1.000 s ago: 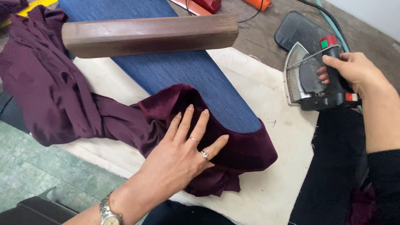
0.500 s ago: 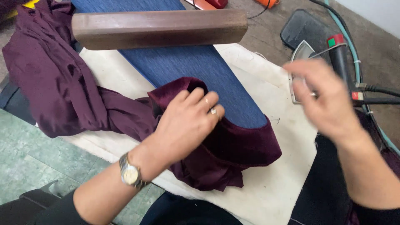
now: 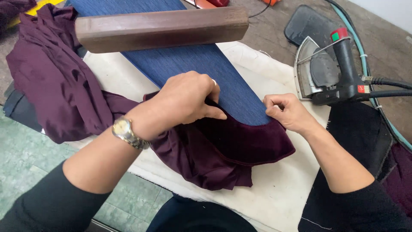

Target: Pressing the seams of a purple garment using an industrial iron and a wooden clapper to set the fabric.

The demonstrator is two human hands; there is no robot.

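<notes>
A dark maroon velvet garment (image 3: 223, 146) is pulled over the near end of a narrow blue padded ironing board (image 3: 201, 68). My left hand (image 3: 186, 101) is closed on the fabric's upper edge at the middle of the board. At the board's right side my right hand (image 3: 287, 112) pinches the same edge. More of the maroon cloth (image 3: 51, 90) bunches to the left. A wooden block (image 3: 161, 28) lies across the board farther away.
A grey iron with a black handle (image 3: 330, 73) rests on its side on a dark mat at the right, cords trailing off to the right. White padding cloth (image 3: 283, 189) covers the table under the board. Black fabric (image 3: 356, 137) lies at the right.
My right hand left the iron and came down to the garment's edge. My left hand went from lying flat on the velvet to gripping its edge.
</notes>
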